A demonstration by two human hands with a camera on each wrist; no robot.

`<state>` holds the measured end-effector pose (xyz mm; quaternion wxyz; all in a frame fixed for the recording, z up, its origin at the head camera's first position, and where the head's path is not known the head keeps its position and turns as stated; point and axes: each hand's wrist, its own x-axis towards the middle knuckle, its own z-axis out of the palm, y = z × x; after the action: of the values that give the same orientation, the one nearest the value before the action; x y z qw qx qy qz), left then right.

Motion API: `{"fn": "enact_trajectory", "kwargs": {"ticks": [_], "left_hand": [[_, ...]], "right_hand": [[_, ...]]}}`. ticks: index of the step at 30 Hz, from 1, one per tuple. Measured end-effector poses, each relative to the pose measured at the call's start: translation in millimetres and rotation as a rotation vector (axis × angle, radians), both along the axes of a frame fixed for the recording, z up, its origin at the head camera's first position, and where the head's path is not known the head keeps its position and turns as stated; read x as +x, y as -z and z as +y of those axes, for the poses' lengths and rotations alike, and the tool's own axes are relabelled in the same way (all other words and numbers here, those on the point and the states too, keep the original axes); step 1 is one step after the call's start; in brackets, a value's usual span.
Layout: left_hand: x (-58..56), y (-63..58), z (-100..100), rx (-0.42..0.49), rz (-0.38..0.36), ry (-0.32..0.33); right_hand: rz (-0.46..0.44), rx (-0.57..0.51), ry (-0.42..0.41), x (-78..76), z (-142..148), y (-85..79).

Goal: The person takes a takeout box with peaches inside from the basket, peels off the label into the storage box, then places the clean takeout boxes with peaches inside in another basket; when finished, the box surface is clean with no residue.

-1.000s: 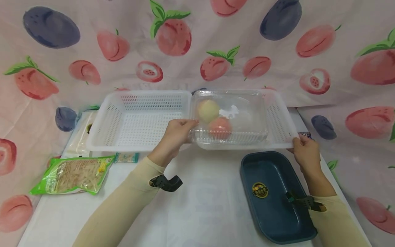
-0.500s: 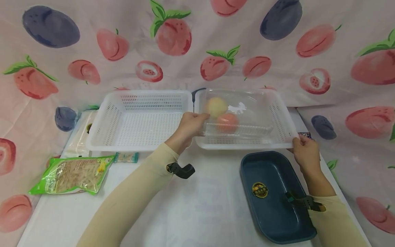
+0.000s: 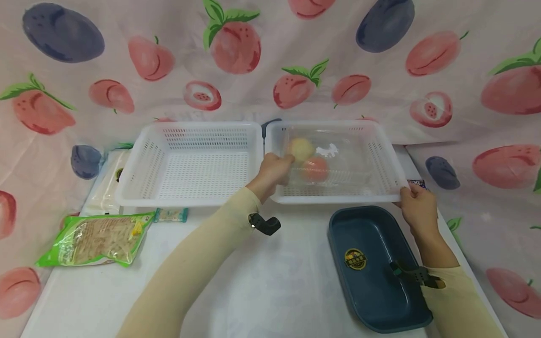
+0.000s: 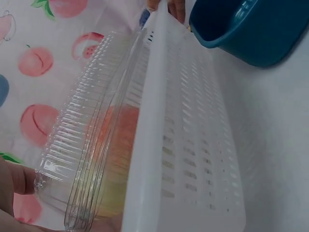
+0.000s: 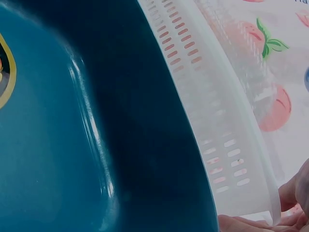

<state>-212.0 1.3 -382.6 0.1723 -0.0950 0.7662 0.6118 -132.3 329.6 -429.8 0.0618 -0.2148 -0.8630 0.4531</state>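
Observation:
My left hand (image 3: 274,171) pinches the left end of a clear plastic clamshell box (image 3: 352,162). A yellowish round fruit (image 3: 301,149) and a reddish one (image 3: 316,169) show through it. The box lies level, mostly within the right white slotted basket (image 3: 334,199); whether it touches the basket's floor I cannot tell. In the left wrist view the box (image 4: 72,130) stands beside the basket's rim (image 4: 148,140), thumb and fingers at its end. My right hand (image 3: 418,206) grips the basket's front right corner, which the right wrist view also shows at its lower right.
A second white basket (image 3: 203,176) stands to the left. A blue tub (image 3: 380,295) with a round sticker is at the front right. On the left lie a green-edged food bag (image 3: 99,239), a pale bag (image 3: 107,188) and a small teal packet (image 3: 171,215).
My left hand has carried the clamshell box rightward and down into the right basket, with both fruits inside. The right hand has kept its hold on the basket corner.

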Motion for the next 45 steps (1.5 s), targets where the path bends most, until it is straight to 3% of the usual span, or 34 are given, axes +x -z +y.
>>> {"fn": "enact_trajectory", "kwargs": {"ticks": [8,13,24,38,41,45], "left_hand": [[-7.9,3.4,15.4,-0.092,-0.031,0.02],[-11.6,3.5,21.4,-0.092,-0.042,0.045],[-12.3,17.9,22.0,-0.211,-0.102,0.179],[-13.8,18.3,24.1,-0.225,-0.125,0.167],[-11.1,17.0,21.4,-0.246,-0.09,0.168],[5.6,6.5,9.6,-0.323,0.059,0.208]], "right_hand": [[-0.004,0.0,0.007,1.8,1.3,-1.1],[-0.011,0.017,0.014,3.7,1.8,-2.3],[-0.023,0.018,0.012,1.5,-4.6,-0.1],[-0.032,0.031,0.005,-3.9,-5.8,0.0],[-0.041,0.029,0.002,-5.8,-7.1,0.5],[-0.031,-0.031,-0.065,-3.4,-0.8,1.3]]}}
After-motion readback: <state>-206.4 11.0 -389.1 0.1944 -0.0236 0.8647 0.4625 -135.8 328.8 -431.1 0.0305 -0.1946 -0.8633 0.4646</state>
